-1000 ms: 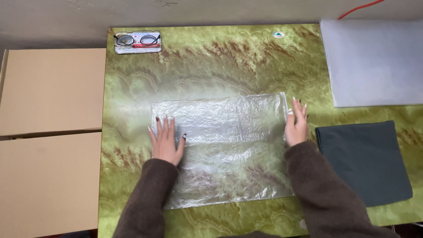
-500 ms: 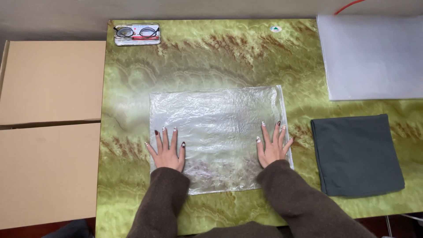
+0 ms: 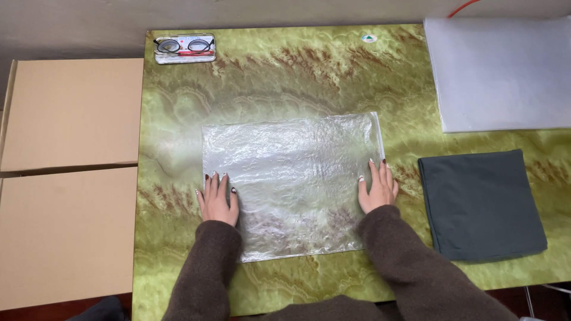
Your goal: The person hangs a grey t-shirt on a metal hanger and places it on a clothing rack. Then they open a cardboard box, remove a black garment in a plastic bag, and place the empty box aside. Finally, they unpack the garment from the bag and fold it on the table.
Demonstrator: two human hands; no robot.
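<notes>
A clear, crinkled plastic bag (image 3: 291, 178) lies flat in the middle of a green marbled table (image 3: 285, 77). My left hand (image 3: 217, 199) rests palm down on the bag's left edge, fingers together and pointing away from me. My right hand (image 3: 376, 187) presses flat on the bag's right edge, just below its sealed strip. Both hands hold nothing. Brown sleeves cover both forearms.
A folded dark grey cloth (image 3: 480, 202) lies right of the bag. A stack of white translucent sheets (image 3: 499, 71) sits at the far right corner. A pair of glasses in an open case (image 3: 184, 47) is at the far left corner. Two cardboard boxes (image 3: 68, 172) stand left of the table.
Both hands slid toward me along the bag's side edges, then spread slightly outward. The bag now lies flatter and squarer on the table.
</notes>
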